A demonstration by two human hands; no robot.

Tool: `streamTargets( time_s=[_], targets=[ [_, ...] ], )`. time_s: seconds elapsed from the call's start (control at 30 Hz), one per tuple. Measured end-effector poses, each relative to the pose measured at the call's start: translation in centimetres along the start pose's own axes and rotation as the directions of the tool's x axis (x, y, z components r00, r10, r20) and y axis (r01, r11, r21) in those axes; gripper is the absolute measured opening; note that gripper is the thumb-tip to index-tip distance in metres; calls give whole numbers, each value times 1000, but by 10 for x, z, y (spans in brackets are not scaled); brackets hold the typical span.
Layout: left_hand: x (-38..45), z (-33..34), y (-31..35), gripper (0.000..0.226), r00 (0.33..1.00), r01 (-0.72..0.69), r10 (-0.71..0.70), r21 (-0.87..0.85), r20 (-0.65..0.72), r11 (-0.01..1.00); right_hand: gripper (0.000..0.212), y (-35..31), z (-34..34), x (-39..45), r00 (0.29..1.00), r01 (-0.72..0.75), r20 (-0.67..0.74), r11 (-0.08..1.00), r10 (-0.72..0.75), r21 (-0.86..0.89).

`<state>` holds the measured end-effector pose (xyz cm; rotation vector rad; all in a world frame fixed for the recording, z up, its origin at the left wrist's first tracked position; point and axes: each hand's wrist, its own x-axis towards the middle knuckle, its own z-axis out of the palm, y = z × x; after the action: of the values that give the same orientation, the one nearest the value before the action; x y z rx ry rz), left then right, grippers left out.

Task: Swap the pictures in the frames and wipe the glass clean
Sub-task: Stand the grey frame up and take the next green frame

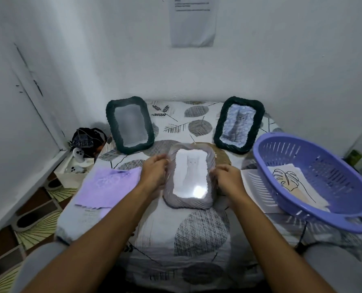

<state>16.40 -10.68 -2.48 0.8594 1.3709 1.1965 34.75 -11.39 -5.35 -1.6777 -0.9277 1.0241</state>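
The grey frame [189, 178] is in the middle of the table [199, 235], held tilted toward the person, probably so that the glass and the cat picture behind it can be checked. The left hand [154, 173] grips its left edge and the right hand [228, 179] its right edge, fingers curled around the rim. The purple cloth [110, 188] lies just left of it, ready for wiping. Two dark frames [130, 125] [238, 125] lean at the back. The purple basket [315, 180], at the right, keeps a leaf picture [289, 180], I think for the swap.
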Motion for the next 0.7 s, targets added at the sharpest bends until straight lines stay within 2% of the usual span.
streamTargets(
  time_s=[0.07,0.1,0.17,0.23,0.43,0.53,0.7],
  targets=[
    [2,-3,9,21,999,-51,53,-163,6,985,13,-9,1,-4,1000,13,-27,942,-5,335],
    [1,-4,14,19,995,-92,98,-213,15,973,13,-14,2,-4,999,34,-36,894,-20,447],
    [2,-6,22,11,985,-155,169,-236,40,959,14,-24,3,-5,997,81,-48,839,-65,538],
    [6,-8,26,8,977,-180,199,-203,76,963,16,-33,3,-5,993,115,-45,810,-109,575],
    [18,-10,31,25,967,-124,150,-134,205,983,15,-48,5,-6,987,147,-33,788,-160,598],
    [24,-7,31,30,953,-33,89,-193,289,981,15,-53,5,-5,985,145,-16,779,-171,609],
    [33,-5,30,34,935,54,66,-323,349,945,15,-60,7,-1,981,161,-12,785,-192,598]
  ],
)
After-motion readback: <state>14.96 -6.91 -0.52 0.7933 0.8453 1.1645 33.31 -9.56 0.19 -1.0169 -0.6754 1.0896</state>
